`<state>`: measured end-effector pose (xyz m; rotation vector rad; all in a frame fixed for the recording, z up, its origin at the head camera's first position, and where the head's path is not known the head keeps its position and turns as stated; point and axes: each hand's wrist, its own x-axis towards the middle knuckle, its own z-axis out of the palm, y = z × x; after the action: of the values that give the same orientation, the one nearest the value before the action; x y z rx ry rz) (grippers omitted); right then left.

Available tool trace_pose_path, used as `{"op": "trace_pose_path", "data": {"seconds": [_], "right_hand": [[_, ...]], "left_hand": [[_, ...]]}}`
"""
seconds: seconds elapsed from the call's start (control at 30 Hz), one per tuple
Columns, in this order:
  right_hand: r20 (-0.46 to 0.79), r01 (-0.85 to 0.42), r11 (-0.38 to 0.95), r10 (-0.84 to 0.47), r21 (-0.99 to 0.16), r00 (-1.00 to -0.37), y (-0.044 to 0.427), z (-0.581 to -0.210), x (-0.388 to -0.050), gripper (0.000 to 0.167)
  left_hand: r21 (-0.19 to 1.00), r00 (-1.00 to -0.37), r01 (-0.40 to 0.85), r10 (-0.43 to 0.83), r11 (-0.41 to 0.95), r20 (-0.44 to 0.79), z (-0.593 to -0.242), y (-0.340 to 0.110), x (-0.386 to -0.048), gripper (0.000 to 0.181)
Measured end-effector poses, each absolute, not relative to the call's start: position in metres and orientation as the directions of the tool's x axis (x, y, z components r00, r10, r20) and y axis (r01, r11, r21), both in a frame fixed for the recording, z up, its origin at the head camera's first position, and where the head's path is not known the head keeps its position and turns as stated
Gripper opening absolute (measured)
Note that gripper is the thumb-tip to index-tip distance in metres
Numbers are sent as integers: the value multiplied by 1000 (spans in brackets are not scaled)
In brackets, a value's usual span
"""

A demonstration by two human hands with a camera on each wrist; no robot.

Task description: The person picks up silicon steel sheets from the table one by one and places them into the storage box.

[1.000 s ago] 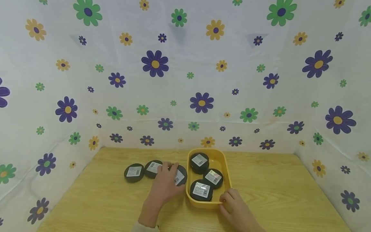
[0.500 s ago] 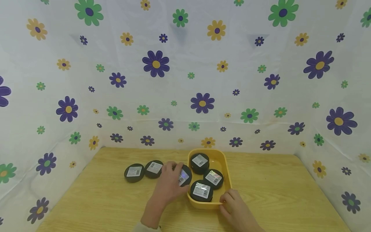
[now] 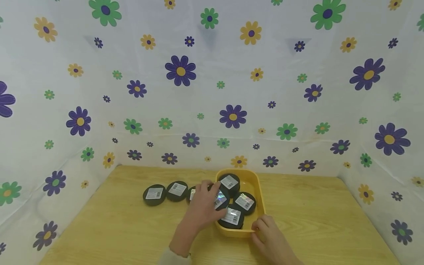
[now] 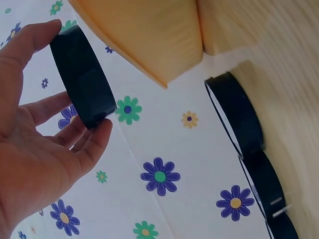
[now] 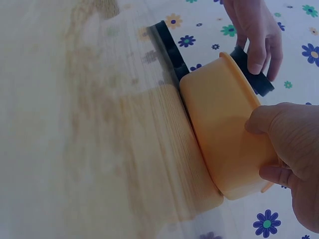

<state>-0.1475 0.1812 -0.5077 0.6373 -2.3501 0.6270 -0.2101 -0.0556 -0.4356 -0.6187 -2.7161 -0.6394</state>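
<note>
In the head view my left hand (image 3: 202, 209) holds a flat round black container (image 3: 221, 198) with a shiny label, over the left side of a yellow tub (image 3: 261, 200). The left wrist view shows that container (image 4: 82, 74) pinched at its edges between thumb and fingertips, clear of the tabletop. My right hand (image 3: 269, 235) pinches the tub's near right corner; in the right wrist view its thumb and fingers grip the rim. Inside the tub sit labelled black containers: one at the back (image 3: 229, 182), one at the right (image 3: 245, 203) and one in front (image 3: 233, 218).
Left of the tub, a row of similar black containers lies on the wooden table (image 3: 116, 221): one at the far left (image 3: 154, 194), one beside it (image 3: 177, 190), and a third (image 3: 192, 193) partly behind my left hand. A flower-print cloth (image 3: 205, 99) surrounds the table.
My left hand has lifted a container from the row and carried it right, over the tub. Another container in the row has come into sight behind it. My right hand stays on the tub.
</note>
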Motion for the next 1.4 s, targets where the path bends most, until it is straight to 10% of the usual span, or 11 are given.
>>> {"op": "trace_pose_path", "data": {"seconds": [0.87,1.4], "right_hand": [[605,-541,779,-274,-317,-748,183,-505,-147,33],[708,-646,731,-334,-222,-622,186,-509,-151,36]], "left_hand": [[306,-851,509,417,805,318,-436,-13,-232,77],[210,-863,505,482,837,153,-424,10,-246,79]]}}
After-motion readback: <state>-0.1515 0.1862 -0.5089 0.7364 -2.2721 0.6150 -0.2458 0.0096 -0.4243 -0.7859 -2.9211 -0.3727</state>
